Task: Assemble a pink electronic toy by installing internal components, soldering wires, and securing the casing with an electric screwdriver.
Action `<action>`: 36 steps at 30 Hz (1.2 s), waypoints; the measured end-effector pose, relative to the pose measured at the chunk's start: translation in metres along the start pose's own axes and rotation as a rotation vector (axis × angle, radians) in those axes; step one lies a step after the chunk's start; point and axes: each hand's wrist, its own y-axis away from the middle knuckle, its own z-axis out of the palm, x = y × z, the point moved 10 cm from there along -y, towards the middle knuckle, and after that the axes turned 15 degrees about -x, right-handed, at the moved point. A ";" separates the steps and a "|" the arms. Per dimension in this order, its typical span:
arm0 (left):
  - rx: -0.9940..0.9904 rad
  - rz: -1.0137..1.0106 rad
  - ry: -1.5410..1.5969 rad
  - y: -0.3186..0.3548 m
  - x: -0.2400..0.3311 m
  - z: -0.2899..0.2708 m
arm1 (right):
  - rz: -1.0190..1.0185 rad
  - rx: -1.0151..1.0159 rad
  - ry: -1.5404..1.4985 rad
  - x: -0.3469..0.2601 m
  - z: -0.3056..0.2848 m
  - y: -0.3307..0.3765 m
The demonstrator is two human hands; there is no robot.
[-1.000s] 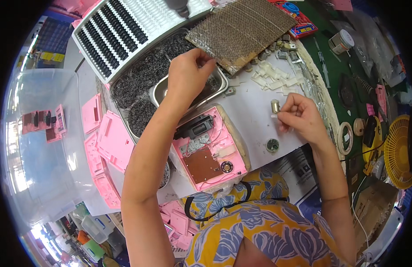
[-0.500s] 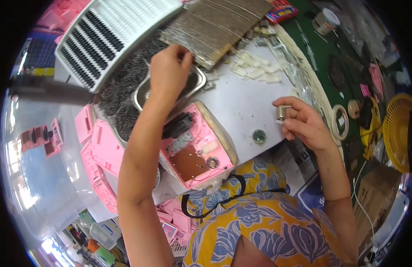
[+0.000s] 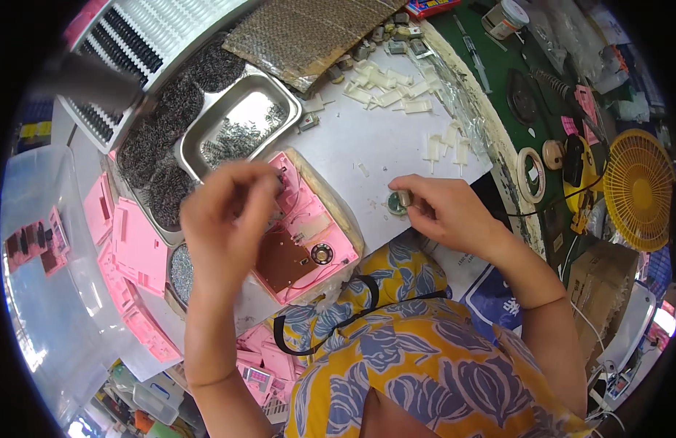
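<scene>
My right hand (image 3: 454, 215) pinches a small metal motor (image 3: 404, 197) between thumb and fingertips, right at a small round green dish (image 3: 395, 206); whether the two touch is unclear. My left hand (image 3: 232, 208), smeared by motion, hovers over the left side of an open pink plastic casing (image 3: 338, 235), and what its bent fingers hold cannot be seen. Inside the casing are thin wires, a brown board (image 3: 281, 263) and a round metal-rimmed part (image 3: 322, 253). Beyond the left hand lies a steel tray (image 3: 194, 150) with small shiny metal pieces.
Dark wiry small parts (image 3: 152, 146) heap around the tray. White plastic pieces (image 3: 389, 86) and small motors (image 3: 396, 47) lie toward the back. Pink panels (image 3: 138, 244) stand at left, below a dark cylindrical tool (image 3: 97, 82). A yellow fan guard (image 3: 637, 190) is at right.
My left hand has come back from the steel tray to the pink casing. My right hand has moved left with the motor to the green dish. The whole view has shifted.
</scene>
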 end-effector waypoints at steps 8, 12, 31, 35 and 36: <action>-0.189 0.158 0.073 0.066 0.001 0.055 | -0.025 0.016 0.391 -0.028 0.014 -0.010; -0.128 0.033 0.303 0.081 -0.022 0.070 | 0.136 -0.086 -0.192 -0.010 -0.008 -0.004; -0.044 -0.019 0.436 0.082 -0.030 0.076 | -0.193 -0.265 -0.926 -0.073 0.054 -0.027; 0.017 0.063 0.348 0.086 -0.020 0.069 | -0.456 -0.089 -0.253 -0.098 0.039 -0.016; 0.037 0.101 0.330 0.088 -0.017 0.067 | -0.495 -0.042 -0.198 -0.101 0.037 -0.015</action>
